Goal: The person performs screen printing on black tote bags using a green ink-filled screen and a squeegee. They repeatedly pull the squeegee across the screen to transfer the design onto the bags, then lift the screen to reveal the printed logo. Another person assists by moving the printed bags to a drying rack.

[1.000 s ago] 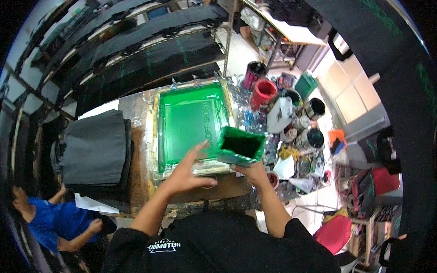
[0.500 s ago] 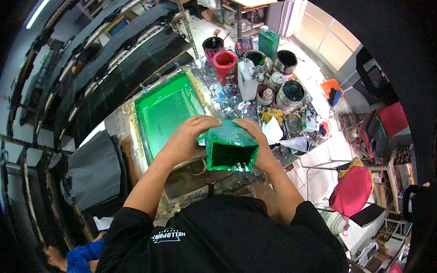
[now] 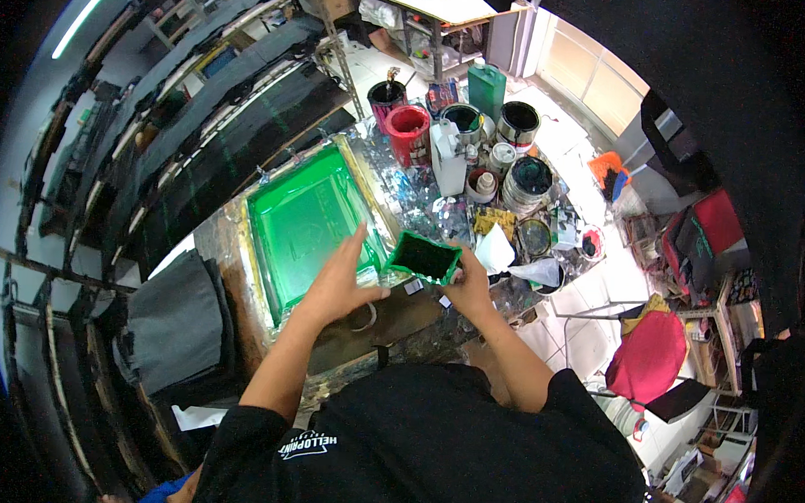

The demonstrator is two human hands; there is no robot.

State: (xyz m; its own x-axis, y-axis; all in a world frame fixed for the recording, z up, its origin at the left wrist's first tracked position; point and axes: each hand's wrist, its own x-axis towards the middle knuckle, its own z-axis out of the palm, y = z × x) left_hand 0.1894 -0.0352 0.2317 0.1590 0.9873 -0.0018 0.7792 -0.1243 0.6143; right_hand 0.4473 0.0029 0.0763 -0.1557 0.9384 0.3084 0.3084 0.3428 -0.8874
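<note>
A square-mouthed container [image 3: 427,258], its rim and walls coated in green paint, stands in front of me with its dark opening facing up. My right hand [image 3: 469,282] grips its right side. To the left of it, my left hand [image 3: 337,283] is off the container, fingers stretched and thumb apart, with nothing in it. Beyond that hand lies a framed printing screen [image 3: 306,217] covered with wet green ink. Whether the container's base touches the table cannot be seen.
Paint-stained table [image 3: 404,198] holds a red bucket [image 3: 408,138], a white jug [image 3: 447,160], a green jug [image 3: 486,90] and several paint cans at the back right. Dark fabric sheets [image 3: 177,319] are stacked at left. A red chair [image 3: 647,349] stands at right.
My left hand has let go of the container and moved off to its left. The container has gone farther from me and tipped more upright, still in my right hand.
</note>
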